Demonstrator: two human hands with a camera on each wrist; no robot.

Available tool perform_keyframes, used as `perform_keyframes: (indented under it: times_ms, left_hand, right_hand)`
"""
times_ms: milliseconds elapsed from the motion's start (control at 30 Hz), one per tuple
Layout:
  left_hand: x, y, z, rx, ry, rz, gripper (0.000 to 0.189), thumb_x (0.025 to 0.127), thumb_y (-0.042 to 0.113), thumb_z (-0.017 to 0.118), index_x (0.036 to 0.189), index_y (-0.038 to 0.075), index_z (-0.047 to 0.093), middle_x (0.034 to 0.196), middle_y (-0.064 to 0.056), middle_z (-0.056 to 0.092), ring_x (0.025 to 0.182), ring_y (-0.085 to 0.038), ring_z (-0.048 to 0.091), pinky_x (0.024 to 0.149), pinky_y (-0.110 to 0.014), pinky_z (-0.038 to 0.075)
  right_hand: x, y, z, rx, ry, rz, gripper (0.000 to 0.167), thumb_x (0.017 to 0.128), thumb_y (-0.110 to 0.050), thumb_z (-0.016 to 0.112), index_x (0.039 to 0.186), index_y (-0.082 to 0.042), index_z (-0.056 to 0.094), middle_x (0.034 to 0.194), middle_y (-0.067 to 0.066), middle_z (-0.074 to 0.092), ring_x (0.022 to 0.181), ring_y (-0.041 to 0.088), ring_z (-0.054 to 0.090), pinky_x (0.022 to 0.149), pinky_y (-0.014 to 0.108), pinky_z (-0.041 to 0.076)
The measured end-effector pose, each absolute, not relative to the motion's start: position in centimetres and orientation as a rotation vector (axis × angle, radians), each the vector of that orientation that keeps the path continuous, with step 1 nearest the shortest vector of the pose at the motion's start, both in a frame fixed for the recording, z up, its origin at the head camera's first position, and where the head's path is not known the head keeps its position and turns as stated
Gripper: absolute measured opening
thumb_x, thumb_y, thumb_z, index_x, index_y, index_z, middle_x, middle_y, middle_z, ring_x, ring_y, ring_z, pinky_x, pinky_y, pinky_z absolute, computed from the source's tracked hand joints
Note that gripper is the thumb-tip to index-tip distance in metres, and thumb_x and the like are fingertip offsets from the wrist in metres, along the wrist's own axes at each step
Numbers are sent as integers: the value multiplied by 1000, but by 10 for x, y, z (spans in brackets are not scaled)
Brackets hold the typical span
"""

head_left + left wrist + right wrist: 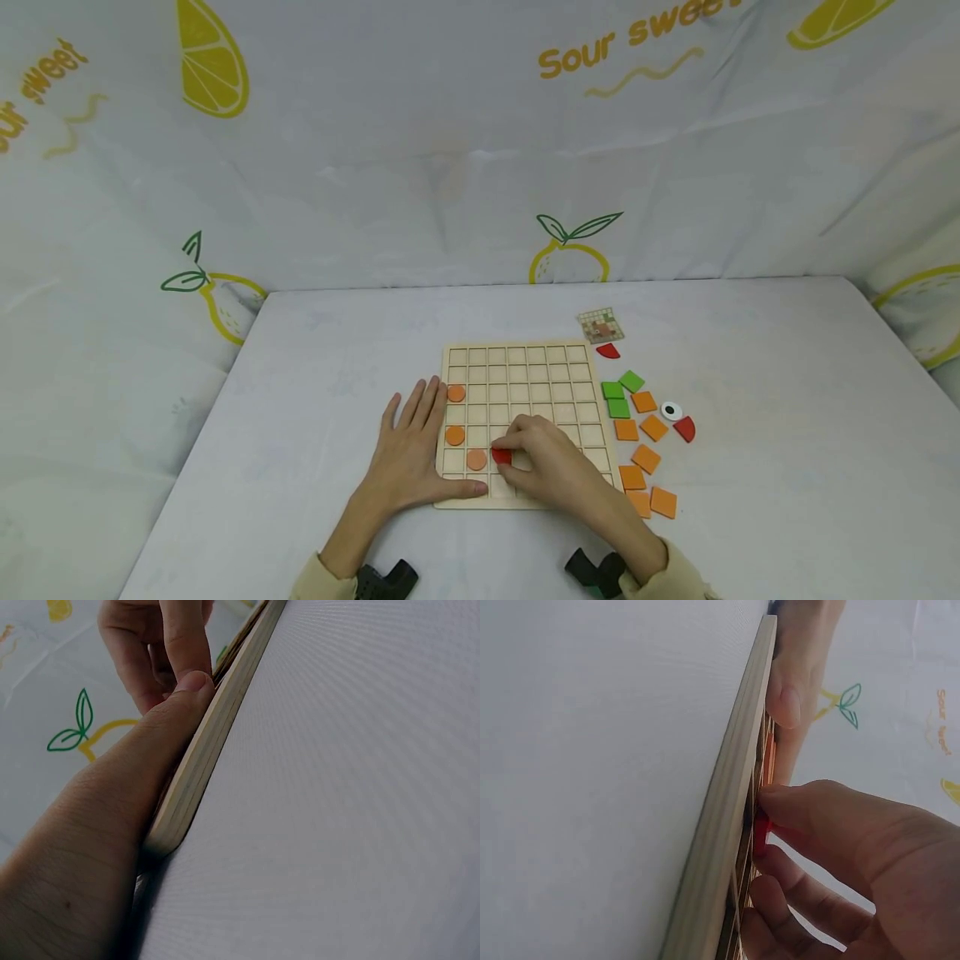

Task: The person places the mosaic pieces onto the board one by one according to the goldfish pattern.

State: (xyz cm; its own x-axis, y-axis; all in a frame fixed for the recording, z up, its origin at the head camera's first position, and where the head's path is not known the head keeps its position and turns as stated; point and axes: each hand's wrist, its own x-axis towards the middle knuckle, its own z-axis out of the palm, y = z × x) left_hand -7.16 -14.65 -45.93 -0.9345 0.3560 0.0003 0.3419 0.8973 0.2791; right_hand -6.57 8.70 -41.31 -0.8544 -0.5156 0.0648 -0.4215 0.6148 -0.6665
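Observation:
A square wooden grid board (525,345) lies on the table. My left hand (408,454) rests on its left side, fingers straight and spread, thumb along the front left corner. My right hand (551,467) pinches a red piece (501,456) between thumb and index finger, over a cell in the second row from the front; part of the piece is hidden by the fingers. In the right wrist view the red piece (761,834) shows edge-on at the board's surface. Left of it, a light orange disc (476,459) sits in a cell. Two orange discs (455,435) occupy the leftmost column.
Right of the board lie several orange squares (654,427), three green squares (618,408), a white eye disc (671,410) and a red quarter-circle (685,429). Another red quarter-circle (608,351) is near the back right corner, below a small pattern card (601,325).

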Motion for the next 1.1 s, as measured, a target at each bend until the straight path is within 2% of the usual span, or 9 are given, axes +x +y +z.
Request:
perform_keyframes:
  times_ms: [600,867,1100]
  left_hand:
    - [-72,-146,-460,550,3007,407,144,62,91,65,165,8,7,174,-8,4,163,-28,5,128,-59,5]
    - [-70,-146,-459,554,3009,423,143,63,90,65,164,8,8,174,-8,6,163,-28,6,127,-59,5]
    - [-70,-146,-459,544,3003,419,142,63,90,64,165,8,7,174,-8,6,163,-28,6,127,-59,5]
  right_hand:
    - [-64,87,-411,-793,2744,-1033,19,85,-6,80,104,-2,81,86,-2,65,75,7,51,66,18,47]
    - [-62,88,-410,-779,2807,-996,7,86,-10,80,90,-5,82,85,-2,63,76,7,52,69,21,48]
    - [-61,87,-410,-745,2822,-961,7,85,-12,81,87,-5,82,89,-2,63,81,9,53,73,24,50]
